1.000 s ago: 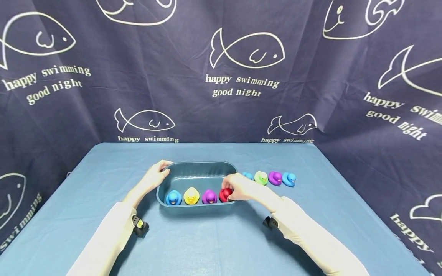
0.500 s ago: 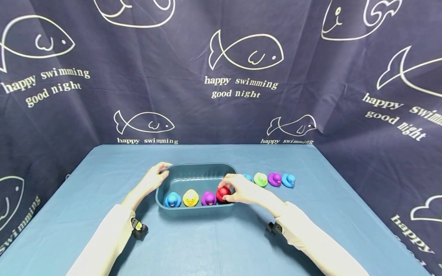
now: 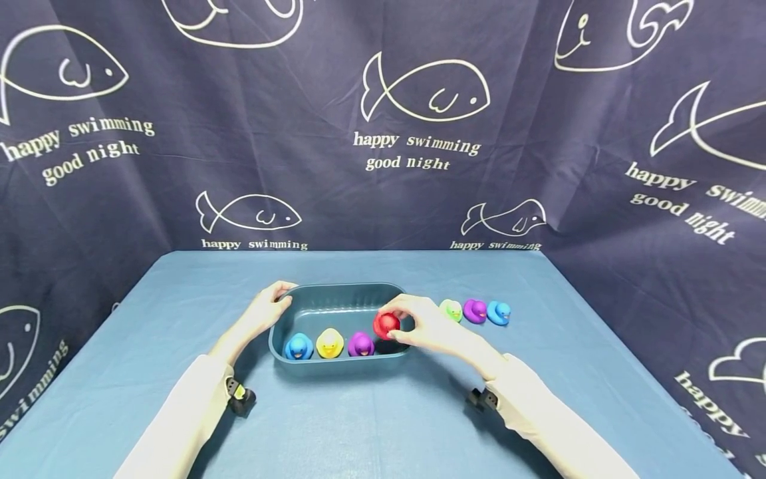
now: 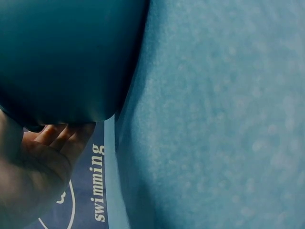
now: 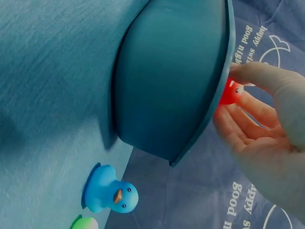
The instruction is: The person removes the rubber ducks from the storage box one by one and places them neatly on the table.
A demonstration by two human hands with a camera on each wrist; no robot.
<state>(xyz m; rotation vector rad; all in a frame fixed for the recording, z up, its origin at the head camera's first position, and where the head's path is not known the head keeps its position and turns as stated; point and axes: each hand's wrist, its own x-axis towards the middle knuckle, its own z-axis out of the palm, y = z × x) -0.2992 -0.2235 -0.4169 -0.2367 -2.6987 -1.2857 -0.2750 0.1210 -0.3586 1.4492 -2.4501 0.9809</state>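
A dark teal bin (image 3: 347,365) stands on the table. My left hand (image 3: 267,309) grips its far left corner, the thumb at the rim and the fingers along the outside, as the left wrist view also shows. My right hand (image 3: 423,324) pinches a red rubber duck (image 3: 386,324) above the right end of the bin. In the right wrist view that duck's head (image 5: 232,93) shows past the rim, between thumb and fingers. In the bin, a blue duck (image 3: 298,347), a yellow duck (image 3: 330,343) and a purple duck (image 3: 361,344) sit in a row along the near side.
Right of the bin, a green duck (image 3: 451,310), a second purple duck (image 3: 475,311) and a blue duck (image 3: 499,313) stand on the blue tablecloth (image 3: 335,432). Another blue duck (image 5: 108,190) shows in the right wrist view. A dark fish-print curtain (image 3: 335,133) hangs behind.
My right hand has lifted the red duck from its place at the right end of the row, up and slightly left. My left hand stays at the bin's corner.
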